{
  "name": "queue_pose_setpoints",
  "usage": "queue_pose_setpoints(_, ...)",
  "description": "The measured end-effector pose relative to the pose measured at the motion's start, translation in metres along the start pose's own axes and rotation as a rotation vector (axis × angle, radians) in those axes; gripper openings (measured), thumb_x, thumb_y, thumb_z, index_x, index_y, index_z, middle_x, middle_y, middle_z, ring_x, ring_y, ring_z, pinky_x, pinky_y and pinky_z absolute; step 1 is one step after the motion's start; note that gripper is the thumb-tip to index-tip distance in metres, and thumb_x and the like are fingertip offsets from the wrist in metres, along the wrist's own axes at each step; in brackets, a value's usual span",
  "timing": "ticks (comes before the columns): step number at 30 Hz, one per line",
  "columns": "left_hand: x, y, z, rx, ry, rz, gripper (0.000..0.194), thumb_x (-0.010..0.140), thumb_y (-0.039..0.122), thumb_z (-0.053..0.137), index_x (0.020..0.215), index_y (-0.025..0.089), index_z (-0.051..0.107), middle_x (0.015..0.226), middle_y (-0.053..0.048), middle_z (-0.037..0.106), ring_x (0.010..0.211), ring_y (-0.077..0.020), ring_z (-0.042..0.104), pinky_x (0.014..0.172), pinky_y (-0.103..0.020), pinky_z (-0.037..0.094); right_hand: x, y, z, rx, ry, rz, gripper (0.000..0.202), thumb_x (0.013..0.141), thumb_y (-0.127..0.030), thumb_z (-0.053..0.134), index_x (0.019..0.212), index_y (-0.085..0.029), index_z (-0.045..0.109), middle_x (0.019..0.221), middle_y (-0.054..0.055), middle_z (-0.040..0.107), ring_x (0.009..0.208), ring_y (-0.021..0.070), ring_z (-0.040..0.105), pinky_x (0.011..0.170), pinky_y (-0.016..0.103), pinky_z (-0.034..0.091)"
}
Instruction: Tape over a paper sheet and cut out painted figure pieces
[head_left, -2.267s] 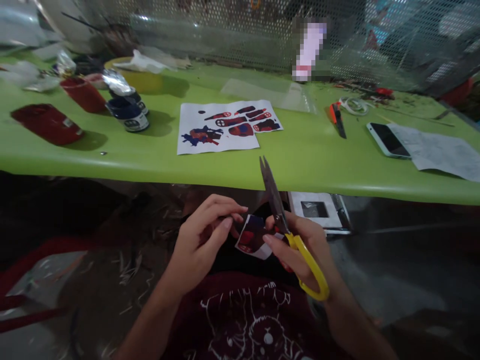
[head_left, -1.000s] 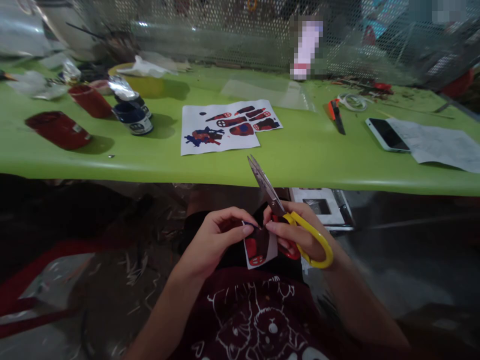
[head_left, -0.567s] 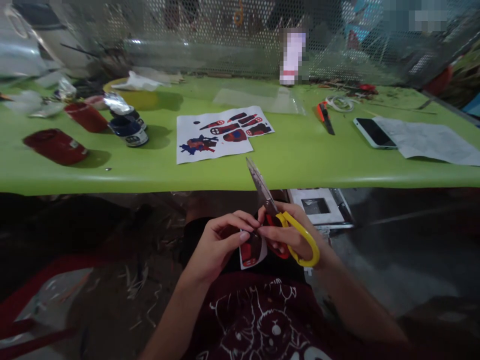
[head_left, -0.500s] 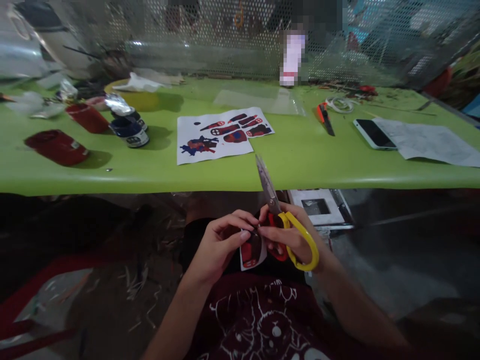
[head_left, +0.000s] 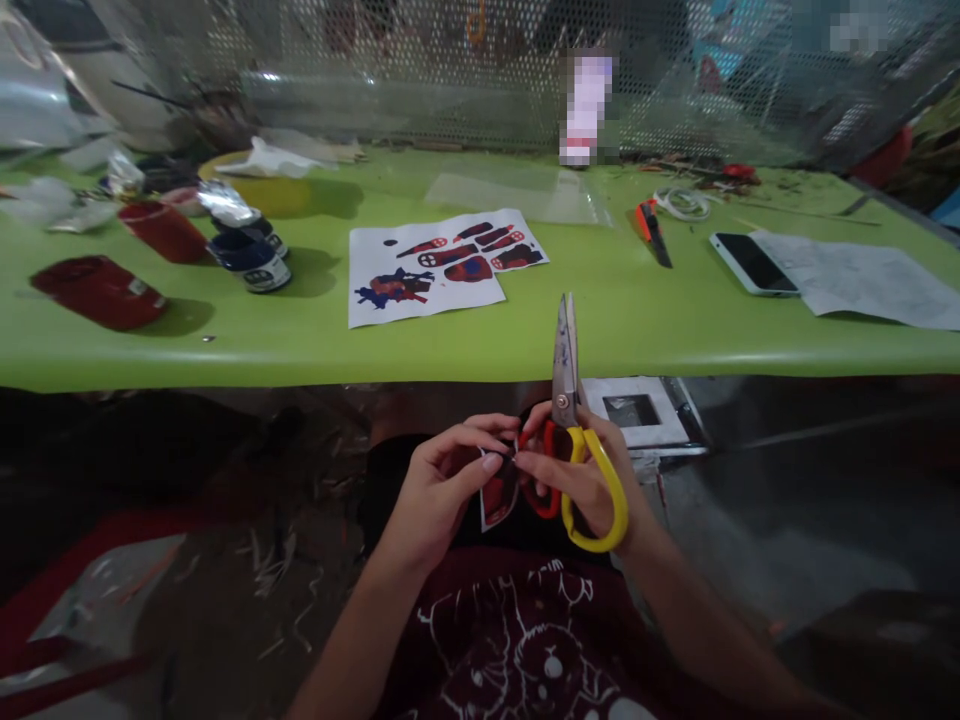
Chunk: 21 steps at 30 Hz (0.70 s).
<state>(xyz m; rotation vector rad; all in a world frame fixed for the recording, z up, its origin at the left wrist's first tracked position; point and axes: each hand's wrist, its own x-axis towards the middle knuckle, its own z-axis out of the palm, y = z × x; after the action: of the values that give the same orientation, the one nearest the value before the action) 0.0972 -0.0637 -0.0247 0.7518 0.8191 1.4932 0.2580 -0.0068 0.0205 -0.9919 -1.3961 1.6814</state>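
Note:
My left hand (head_left: 454,470) pinches a small cut-out piece of printed paper (head_left: 498,495), dark with red and edged in white, over my lap. Scissors (head_left: 564,370) with one yellow and one red handle hang in my right hand (head_left: 577,465), blades pointing up and slightly apart. The thumb and fingertips of that same hand meet the cut-out's top edge beside my left fingertips. On the green table ahead lies a white sheet (head_left: 375,250) printed with red, black and blue shapes.
Dark red jars (head_left: 101,290) and a dark blue paint jar (head_left: 251,265) stand at the left. An orange cutter knife (head_left: 652,232), a coil of white cord (head_left: 681,204), a phone (head_left: 754,265) and a paper sheet (head_left: 877,275) lie at the right. The table edge (head_left: 450,365) runs above my lap.
The scissors have swung from leaning left to nearly upright, and their blades now show slightly parted. Both hands stay together at the cut-out, which has turned a little.

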Motion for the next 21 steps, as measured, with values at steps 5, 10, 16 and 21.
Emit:
queue_pose_setpoints(5,0.001,0.001,0.000,0.046,-0.021,-0.010,0.006,0.087,0.021,0.077,0.088,0.026,0.079,0.110,-0.003,0.074,0.107,-0.0183,0.067,0.093,-0.029,0.051,0.001,-0.001,-0.002,-0.017,0.012,0.027,0.032,0.067,-0.018,0.089,0.088,-0.021,0.065,0.060,-0.007,0.062,0.046,0.0077,0.055,0.043,0.018,0.046)
queue_pose_setpoints(10,0.003,-0.001,0.001,0.084,0.034,0.043,0.007,0.085,0.019,0.078,0.087,0.026,0.079,0.097,0.001,0.066,0.094,-0.0126,0.065,0.086,-0.023,0.051,-0.001,-0.003,-0.006,-0.029,-0.006,0.028,0.030,0.072,-0.024,0.086,0.090,-0.021,0.063,0.060,-0.006,0.065,0.044,0.0081,0.055,0.043,0.018,0.046)
queue_pose_setpoints(16,0.006,0.002,0.004,0.108,0.064,0.081,0.004,0.084,0.020,0.080,0.084,0.025,0.079,0.096,0.000,0.068,0.096,-0.0129,0.064,0.087,-0.022,0.050,-0.013,0.004,-0.008,-0.021,-0.021,0.046,0.021,0.086,-0.033,0.075,0.096,-0.022,0.061,0.062,-0.003,0.068,0.047,0.0113,0.059,0.045,0.021,0.049)
queue_pose_setpoints(21,0.005,0.000,0.009,-0.039,0.074,-0.075,0.003,0.081,0.022,0.082,0.083,0.023,0.080,0.115,-0.004,0.073,0.110,-0.0186,0.066,0.094,-0.028,0.052,-0.012,0.009,-0.010,-0.046,-0.029,-0.015,0.019,0.085,-0.033,0.074,0.094,-0.022,0.061,0.061,-0.004,0.066,0.047,0.0113,0.059,0.046,0.022,0.050)
